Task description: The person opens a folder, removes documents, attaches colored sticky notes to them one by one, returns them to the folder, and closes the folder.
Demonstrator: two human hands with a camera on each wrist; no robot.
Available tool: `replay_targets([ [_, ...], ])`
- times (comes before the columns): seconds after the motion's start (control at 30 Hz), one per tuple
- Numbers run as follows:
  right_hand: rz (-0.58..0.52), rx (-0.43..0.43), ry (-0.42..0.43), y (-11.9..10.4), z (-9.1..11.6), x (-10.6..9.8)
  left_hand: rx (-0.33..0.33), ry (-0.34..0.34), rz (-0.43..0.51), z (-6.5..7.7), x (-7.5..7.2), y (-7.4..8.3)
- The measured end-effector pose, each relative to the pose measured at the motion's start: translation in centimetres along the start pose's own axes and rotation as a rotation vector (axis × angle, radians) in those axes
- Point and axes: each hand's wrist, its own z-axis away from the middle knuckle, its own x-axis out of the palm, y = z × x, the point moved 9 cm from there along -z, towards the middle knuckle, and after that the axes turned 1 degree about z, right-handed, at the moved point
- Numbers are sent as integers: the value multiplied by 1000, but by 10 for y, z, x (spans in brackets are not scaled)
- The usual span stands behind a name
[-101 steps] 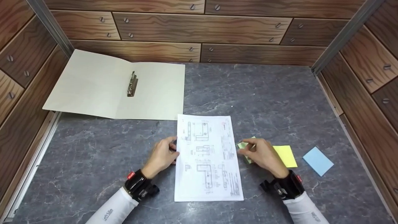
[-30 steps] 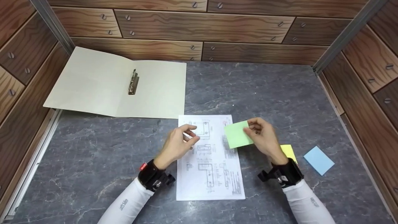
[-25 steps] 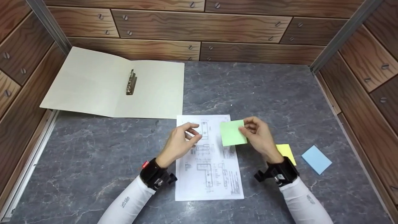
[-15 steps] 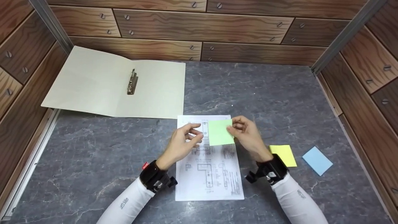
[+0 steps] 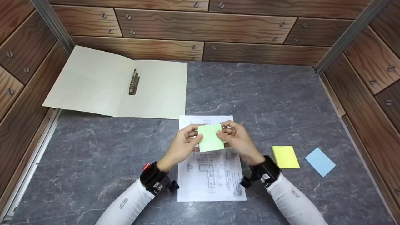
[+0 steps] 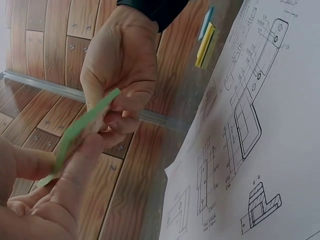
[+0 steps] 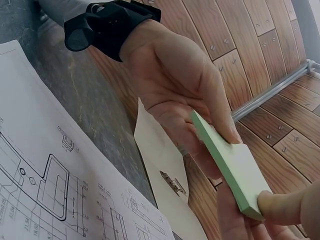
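A pad of green sticky notes (image 5: pixel 211 139) is held up between both hands over a printed technical drawing (image 5: pixel 215 178). My left hand (image 5: pixel 181 142) pinches the pad's left edge, thumb on its face and fingers behind. On the opposite edge, my right hand (image 5: pixel 239 140) pinches it the same way. The right wrist view shows the green pad (image 7: pixel 232 165) as a thick stack, tilted, with a thumb on its face at each side. In the left wrist view the pad (image 6: pixel 82 125) appears edge-on and slightly bent, raised above the drawing sheet (image 6: pixel 270 165).
A yellow sticky-note pad (image 5: pixel 285 157) and a blue one (image 5: pixel 320 162) lie to the right on the grey marbled table (image 5: pixel 250 90). An opened cream folder (image 5: pixel 156 90) with a metal clip (image 5: pixel 134 82) lies at the back left. Wood-patterned walls (image 5: pixel 156 26) enclose the table.
My right hand has picked up the green pad from the table and carried it left over the drawing. My left hand, earlier beside the sheet, has come over it and now grips the pad too.
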Motion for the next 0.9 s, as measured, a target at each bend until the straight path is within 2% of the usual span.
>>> replay_targets([
  [0.07, 28, -34, 1, -2, 0, 0, -6, 15, 1, 0, -2, 0],
  [0.13, 88, -109, 20, -8, 2, -1, -13, 25, 8, 0, -3, 0],
  [0.2, 199, -218, 66, -18, 5, -3, -20, 29, 15, 0, -3, 0],
  [0.33, 483, -464, 210, -43, 19, -7, -38, 33, 3, 1, -4, -2],
  [0.43, 650, -638, 246, -60, 32, -2, -50, 38, -16, 1, -5, -3],
  [0.5, 745, -749, 214, -68, 39, 7, -50, 36, -19, 1, -5, -4],
  [0.63, 912, -938, 97, -73, 52, 26, -59, 25, -8, 1, -5, -7],
  [0.77, 1012, -1039, -9, -66, 59, 40, -56, -4, 1, 0, -2, -7],
  [0.9, 1081, -1076, -47, -60, 61, 46, -58, -19, -1, 0, 0, -8],
])
